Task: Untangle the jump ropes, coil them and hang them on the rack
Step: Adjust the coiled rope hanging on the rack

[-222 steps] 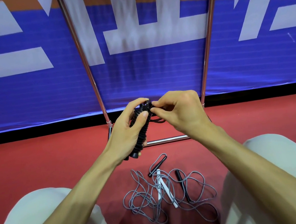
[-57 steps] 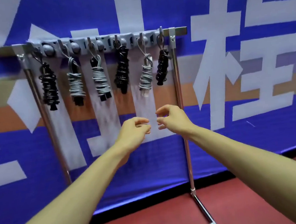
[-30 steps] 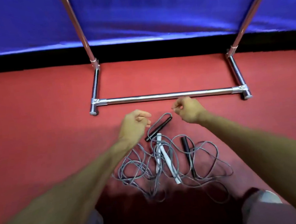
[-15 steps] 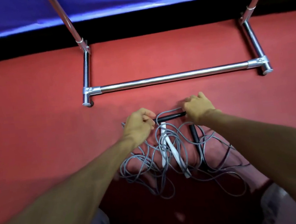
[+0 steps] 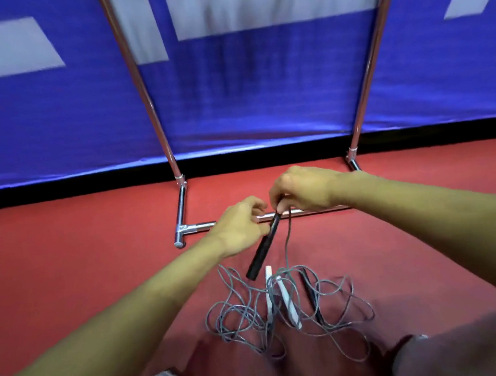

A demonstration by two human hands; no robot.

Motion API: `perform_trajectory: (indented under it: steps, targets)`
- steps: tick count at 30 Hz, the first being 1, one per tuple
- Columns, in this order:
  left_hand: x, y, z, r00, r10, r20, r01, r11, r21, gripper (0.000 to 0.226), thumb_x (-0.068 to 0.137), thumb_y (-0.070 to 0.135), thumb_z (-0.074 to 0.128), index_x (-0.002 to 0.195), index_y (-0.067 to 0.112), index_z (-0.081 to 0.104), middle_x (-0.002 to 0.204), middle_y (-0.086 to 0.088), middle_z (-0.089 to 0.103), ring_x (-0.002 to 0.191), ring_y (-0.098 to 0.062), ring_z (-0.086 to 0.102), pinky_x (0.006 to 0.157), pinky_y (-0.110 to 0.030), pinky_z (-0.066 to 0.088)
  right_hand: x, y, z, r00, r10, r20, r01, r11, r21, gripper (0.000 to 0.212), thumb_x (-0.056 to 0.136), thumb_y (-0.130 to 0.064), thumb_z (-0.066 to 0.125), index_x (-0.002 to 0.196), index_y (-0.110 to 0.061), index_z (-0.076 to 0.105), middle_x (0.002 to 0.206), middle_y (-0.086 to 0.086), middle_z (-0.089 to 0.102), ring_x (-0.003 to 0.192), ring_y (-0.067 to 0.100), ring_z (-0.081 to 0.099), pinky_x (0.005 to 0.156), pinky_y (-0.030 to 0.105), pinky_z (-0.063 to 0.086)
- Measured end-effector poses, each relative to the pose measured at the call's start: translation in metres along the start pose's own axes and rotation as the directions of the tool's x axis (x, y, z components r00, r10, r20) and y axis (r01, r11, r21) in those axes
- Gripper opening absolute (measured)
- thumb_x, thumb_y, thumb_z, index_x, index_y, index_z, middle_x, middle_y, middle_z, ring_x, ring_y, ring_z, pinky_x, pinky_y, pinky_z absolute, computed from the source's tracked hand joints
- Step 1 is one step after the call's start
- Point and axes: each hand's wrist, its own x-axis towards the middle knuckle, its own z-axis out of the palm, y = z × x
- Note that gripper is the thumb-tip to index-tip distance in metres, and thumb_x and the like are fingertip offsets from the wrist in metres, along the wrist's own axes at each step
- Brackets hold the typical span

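Head view: rack [image 5: 147,97], chrome, with its base bar [image 5: 197,227] on the red floor [image 5: 65,268] and a blue banner [image 5: 261,94] behind the bar. Right hand [image 5: 302,189], in front of the bar, fingers pinching the top end of one black handle [image 5: 263,247], which hangs tilted, its lower end clear of the floor. Grey cord [image 5: 288,235] drops from that grip. Left hand [image 5: 241,223], over the bar's left part, fingers curled just beside the handle; whether they grip it cannot be told. Tangle of jump ropes [image 5: 238,314], on the floor on the person's side of the bar, containing white handles [image 5: 290,307] and a second black handle [image 5: 311,296].
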Motion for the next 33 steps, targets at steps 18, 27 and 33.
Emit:
perform_trajectory:
  steps: [18, 27, 33]
  targets:
    - [-0.076, 0.079, -0.059, 0.929, -0.154, -0.335, -0.056, 0.839, -0.541, 0.029, 0.094, 0.019, 0.036, 0.073, 0.015, 0.055, 0.058, 0.000, 0.043, 0.033, -0.007, 0.028, 0.037, -0.016, 0.020, -0.036, -0.082, -0.073, 0.763, 0.506, -0.403, 0.249, 0.345, 0.905, 0.042, 0.102, -0.039, 0.035, 0.091, -0.011, 0.065, 0.063, 0.003, 0.053, 0.056, 0.016, 0.053, 0.067, 0.036, 0.055]
    - [-0.066, 0.097, -0.071, 0.865, -0.182, -0.467, -0.309, 0.540, -0.783, 0.027, 0.092, 0.017, 0.033, 0.075, 0.011, 0.054, 0.055, 0.001, 0.041, 0.038, -0.013, 0.025, 0.046, -0.028, 0.013, -0.030, -0.072, -0.043, 0.918, 0.337, -0.209, -0.133, 0.758, 0.639, 0.014, 0.095, -0.014, 0.052, 0.084, -0.011, 0.060, 0.086, 0.009, 0.069, 0.076, 0.022, 0.070, 0.072, 0.032, 0.056]
    - [-0.071, 0.088, -0.067, 0.868, -0.061, -0.492, -0.303, 0.721, -0.624, 0.010, 0.089, 0.006, 0.053, 0.089, 0.016, 0.051, 0.057, 0.004, 0.038, 0.038, -0.011, 0.027, 0.043, -0.024, 0.025, -0.045, -0.071, -0.049, 0.771, 0.561, -0.300, -0.034, 0.507, 0.861, 0.010, 0.094, -0.006, 0.056, 0.084, -0.002, 0.057, 0.069, 0.017, 0.069, 0.060, 0.032, 0.070, 0.057, 0.037, 0.060]
